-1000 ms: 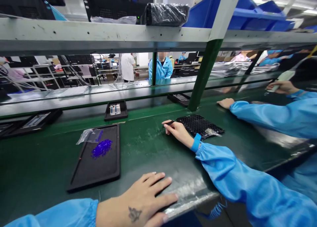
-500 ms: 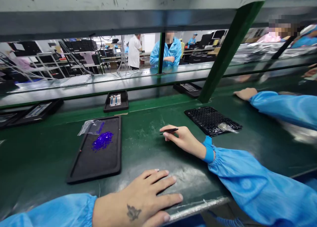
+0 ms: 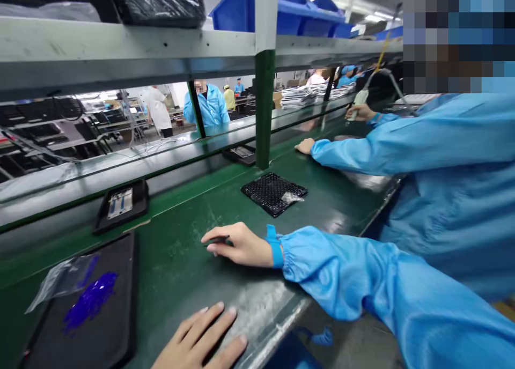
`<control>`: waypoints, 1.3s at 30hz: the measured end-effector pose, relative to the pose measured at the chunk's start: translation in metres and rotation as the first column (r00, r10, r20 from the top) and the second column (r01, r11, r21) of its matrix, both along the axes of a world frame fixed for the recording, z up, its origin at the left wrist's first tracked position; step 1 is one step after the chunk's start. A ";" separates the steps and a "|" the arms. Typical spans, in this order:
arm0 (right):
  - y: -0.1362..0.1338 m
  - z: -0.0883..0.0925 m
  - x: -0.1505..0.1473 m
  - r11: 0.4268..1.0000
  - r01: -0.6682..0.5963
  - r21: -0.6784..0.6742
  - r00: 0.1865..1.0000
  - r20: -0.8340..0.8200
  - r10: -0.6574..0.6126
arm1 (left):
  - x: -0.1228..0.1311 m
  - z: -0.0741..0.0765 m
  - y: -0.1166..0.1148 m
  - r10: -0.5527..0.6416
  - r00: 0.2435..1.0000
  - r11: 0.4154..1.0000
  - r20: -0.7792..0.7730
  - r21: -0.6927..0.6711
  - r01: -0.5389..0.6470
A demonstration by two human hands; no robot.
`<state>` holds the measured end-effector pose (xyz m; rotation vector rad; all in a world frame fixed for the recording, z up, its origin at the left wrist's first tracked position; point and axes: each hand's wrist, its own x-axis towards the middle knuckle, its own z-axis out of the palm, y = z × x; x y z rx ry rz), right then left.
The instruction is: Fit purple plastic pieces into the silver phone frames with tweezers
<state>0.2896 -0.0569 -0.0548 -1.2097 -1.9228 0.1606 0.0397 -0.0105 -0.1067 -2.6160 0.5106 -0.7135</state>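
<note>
A thin black tool is held in the right hand over the green bench, while the left hand is laid flat near a black tray

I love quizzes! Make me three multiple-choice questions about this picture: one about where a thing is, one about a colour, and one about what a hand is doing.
1. Where is the black perforated rectangular mat?
A) On the top shelf
B) On the green workbench
C) Inside a blue bin

2. What colour are the tiny parts piled on the flat black tray?
A) Red
B) White
C) Blue

3. What is the person's right hand doing?
A) Holding a thin black tool
B) Lying flat with nothing in it
C) Reaching up to the shelf

Answers:
1: B, because the mat lies flat on the bench, beyond the right hand.
2: C, because the pile looks bright blue.
3: A, because the curled fingers hold the tool.
</note>
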 end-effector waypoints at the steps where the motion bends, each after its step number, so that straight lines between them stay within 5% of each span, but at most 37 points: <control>1: -0.005 0.001 0.003 0.999 0.002 0.037 1.000 0.011 -0.002 | 0.001 0.005 0.005 -0.029 1.000 0.999 -0.013 0.027 0.029; 4: -0.022 0.002 0.021 0.976 -0.040 0.216 0.990 0.137 0.010 | 0.020 0.033 0.037 0.029 0.994 0.999 -0.103 0.023 -0.027; 6: -0.030 0.000 0.033 0.926 -0.109 0.361 0.959 0.283 0.003 | 0.054 0.057 0.070 0.219 0.961 0.972 -0.168 -0.048 -0.230; 9: -0.036 -0.009 0.041 0.857 -0.217 0.467 0.909 0.416 0.003 | 0.135 0.089 0.129 0.459 0.812 0.863 -0.360 -0.035 -0.504; 11: -0.036 -0.017 0.041 0.858 -0.261 0.443 0.889 0.456 0.035 | 0.198 0.101 0.163 0.508 0.779 0.827 -0.367 -0.044 -0.560; 16: -0.039 -0.028 0.040 0.926 -0.273 0.261 0.885 0.445 0.136 | 0.339 0.092 0.206 0.515 0.765 0.777 -0.386 -0.166 -0.607; 21: -0.044 -0.035 0.045 0.954 -0.301 0.005 0.906 0.313 0.284 | 0.416 0.070 0.208 0.405 0.810 0.769 -0.424 -0.322 -0.553; 25: -0.044 -0.038 0.046 0.938 -0.329 -0.106 0.909 0.233 0.345 | 0.433 0.059 0.200 0.436 0.803 0.739 -0.406 -0.347 -0.577; 31: -0.046 -0.033 0.045 0.947 -0.318 -0.056 0.903 0.287 0.320 | 0.426 0.063 0.201 0.519 0.762 0.725 -0.388 -0.273 -0.632; 35: -0.041 -0.029 0.042 0.980 -0.179 0.091 0.934 0.328 0.141 | 0.393 0.073 0.223 0.515 0.741 0.754 -0.431 -0.183 -0.631; 39: -0.029 -0.021 0.045 0.974 -0.030 0.226 0.962 0.271 -0.033 | 0.331 0.084 0.250 0.504 0.730 0.782 -0.461 -0.114 -0.612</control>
